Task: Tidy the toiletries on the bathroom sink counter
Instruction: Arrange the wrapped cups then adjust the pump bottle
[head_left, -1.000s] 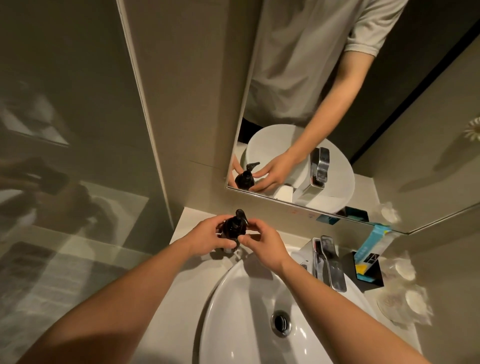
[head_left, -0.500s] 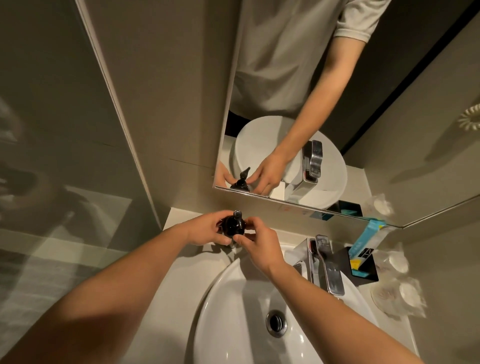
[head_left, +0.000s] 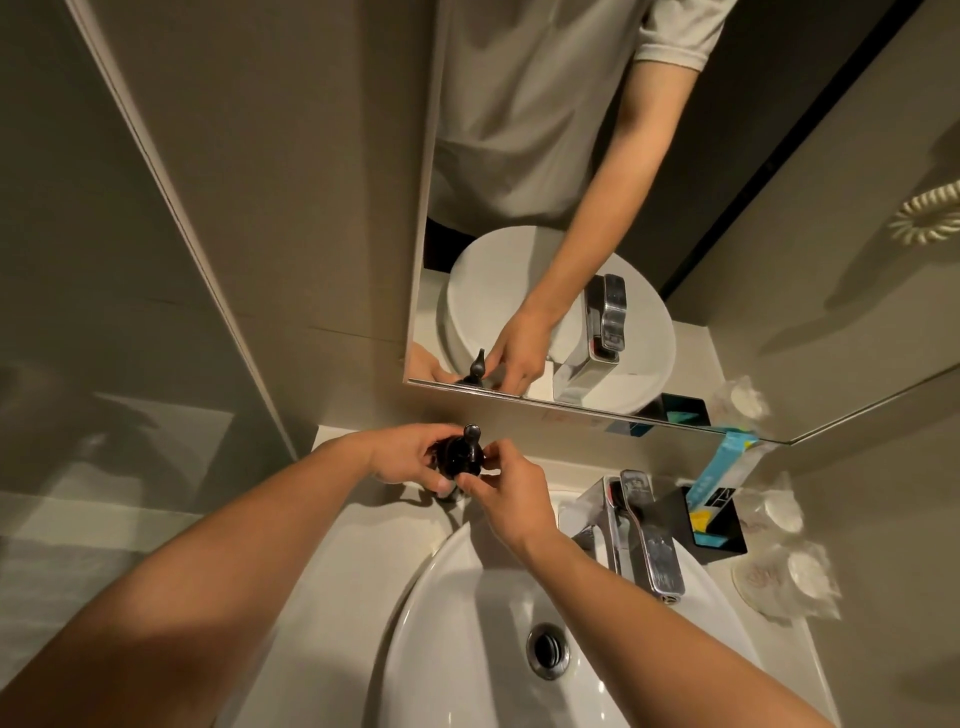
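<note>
The dark pump bottle (head_left: 460, 457) stands on the counter (head_left: 332, 561) behind the basin (head_left: 467, 649), between both hands. The left hand (head_left: 410, 454) wraps its body; the right hand (head_left: 511, 493) pinches its near side with the fingertips. Right of the tap (head_left: 644, 530), a black holder (head_left: 714, 525) contains a blue packet (head_left: 724, 467); its print is probably too blurred to read.

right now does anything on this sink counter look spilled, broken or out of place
Nothing looks spilled or broken. Both hands, left hand and right hand, hold the black pump bottle upright behind the sink. The blue tube leans tilted in its black holder.
</note>
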